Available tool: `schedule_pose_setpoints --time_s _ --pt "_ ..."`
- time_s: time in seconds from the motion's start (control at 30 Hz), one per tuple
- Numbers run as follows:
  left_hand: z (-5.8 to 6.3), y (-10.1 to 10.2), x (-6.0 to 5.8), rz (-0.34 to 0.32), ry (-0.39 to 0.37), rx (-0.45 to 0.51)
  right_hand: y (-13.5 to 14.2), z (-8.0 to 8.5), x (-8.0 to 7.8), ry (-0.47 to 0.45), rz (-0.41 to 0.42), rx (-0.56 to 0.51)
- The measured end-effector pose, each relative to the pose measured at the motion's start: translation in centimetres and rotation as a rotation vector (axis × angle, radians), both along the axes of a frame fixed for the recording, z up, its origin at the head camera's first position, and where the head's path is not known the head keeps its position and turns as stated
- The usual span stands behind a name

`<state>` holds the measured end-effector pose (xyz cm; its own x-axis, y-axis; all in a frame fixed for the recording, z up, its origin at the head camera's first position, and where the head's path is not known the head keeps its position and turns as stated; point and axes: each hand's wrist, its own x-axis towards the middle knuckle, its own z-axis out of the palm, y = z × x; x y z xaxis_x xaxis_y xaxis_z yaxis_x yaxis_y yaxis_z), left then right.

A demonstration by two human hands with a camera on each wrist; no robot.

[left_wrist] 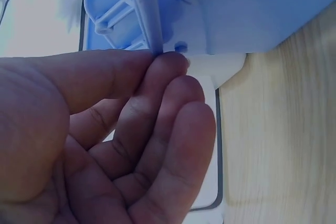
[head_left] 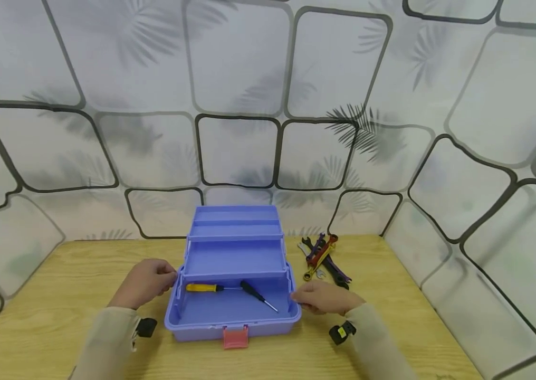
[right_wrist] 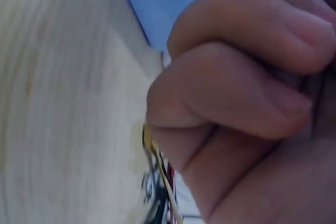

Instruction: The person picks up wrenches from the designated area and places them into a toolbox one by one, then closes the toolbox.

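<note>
A blue-purple toolbox (head_left: 216,312) stands with its lid up and its tiered tray raised at the back. In its bottom lie a yellow-handled screwdriver (head_left: 203,287) and a black-handled screwdriver (head_left: 252,291). My left hand (head_left: 148,282) pinches the box's left rim between thumb and fingertips, as the left wrist view shows close up on the rim (left_wrist: 145,11). At the opposite side my right hand (head_left: 326,297) holds the right rim. Its fingers are curled in the right wrist view, where its thumb's contact with the box (right_wrist: 165,3) is hidden.
Several wrenches (head_left: 320,257) in mixed colours lie heaped on the wooden table (head_left: 83,279), behind my right hand. A pink latch (head_left: 235,338) hangs from the box's front. Patterned cloth walls (head_left: 239,153) enclose the back and sides.
</note>
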<state>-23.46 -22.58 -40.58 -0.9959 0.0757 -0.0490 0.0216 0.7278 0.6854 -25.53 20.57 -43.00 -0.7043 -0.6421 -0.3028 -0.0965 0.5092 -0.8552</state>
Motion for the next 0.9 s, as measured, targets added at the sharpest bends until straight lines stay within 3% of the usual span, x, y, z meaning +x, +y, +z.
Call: schedule_pose_setpoints --time_s 0.17,0.27,0.4,0.53,0.9 --pt "-0.1 1.3 -0.4 -0.004 0.023 -0.009 1.1 0.2 -0.6 0.049 -0.064 0.004" --pt "0.1 1.8 -0.4 0.002 0.03 -0.023 1.1 0.6 -0.7 0.1 -0.057 0.033" --pt "0.2 2.4 -0.3 0.012 0.034 -0.028 1.3 1.0 -0.4 0.195 -0.061 0.161" --pt "0.1 3.2 -0.3 0.005 0.059 -0.038 1.8 1.5 0.1 0.229 -0.059 0.266" --pt "-0.7 4.2 -0.4 0.012 0.076 -0.031 3.0 1.9 0.0 0.209 -0.047 0.218"
